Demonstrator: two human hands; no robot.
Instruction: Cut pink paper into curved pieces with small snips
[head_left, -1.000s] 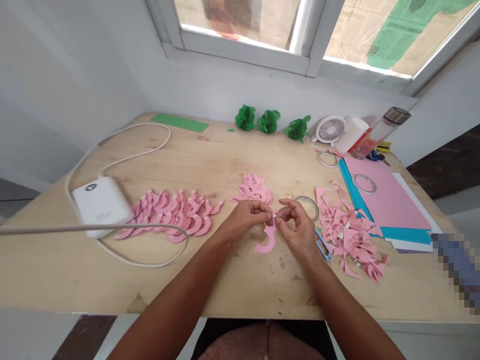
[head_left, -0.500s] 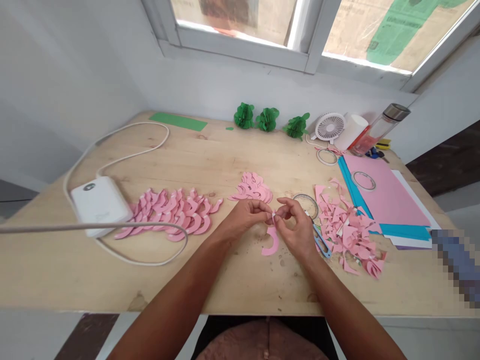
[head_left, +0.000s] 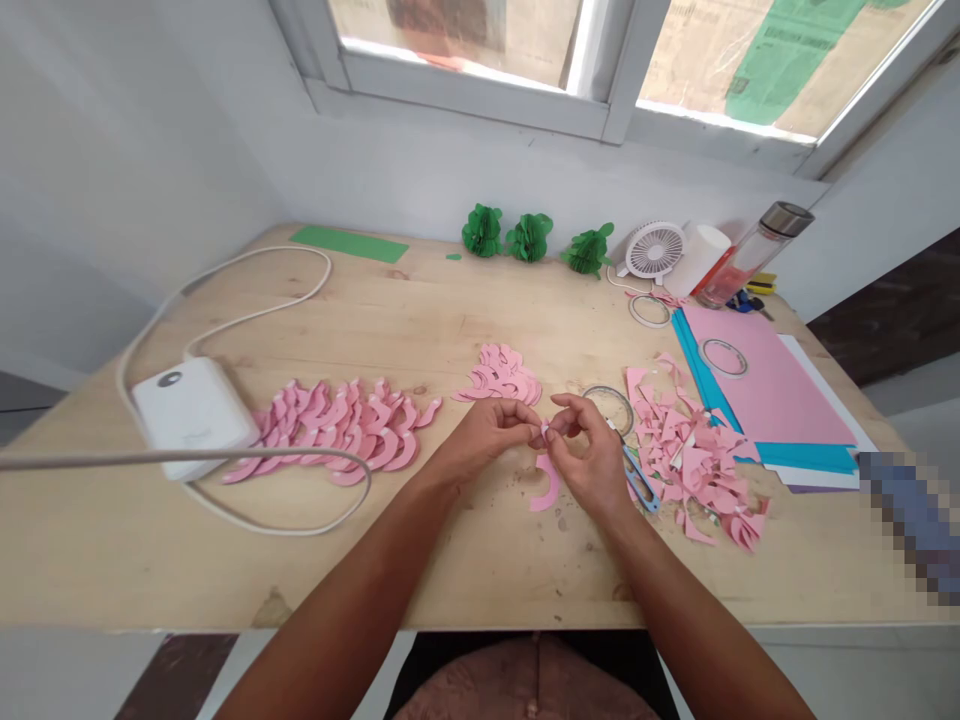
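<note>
My left hand [head_left: 491, 435] and my right hand [head_left: 591, 455] meet over the front middle of the table, fingertips pinched together. Between them they hold the upper end of a curved pink paper piece [head_left: 547, 488], whose hooked lower part hangs below the fingers. A tiny whitish bit shows at the pinch; I cannot make out what it is. Just beyond my hands lies a small pile of pink paper cutouts [head_left: 501, 374]. Beside my right hand are a roll of tape [head_left: 628, 410] and a light blue utility knife [head_left: 640, 480].
Left are overlapping curved pink pieces [head_left: 345, 430] and a white power bank [head_left: 193, 415] with a looping cable. Pink scraps [head_left: 697, 460] and coloured sheets [head_left: 765, 370] lie right. Green paper ornaments [head_left: 529, 238], a fan [head_left: 655, 250] and a glass bottle [head_left: 754, 255] stand behind.
The view has shifted slightly. The lower part of the curved pink paper piece has swung a little to the right; both hands keep their pinch at its top.
</note>
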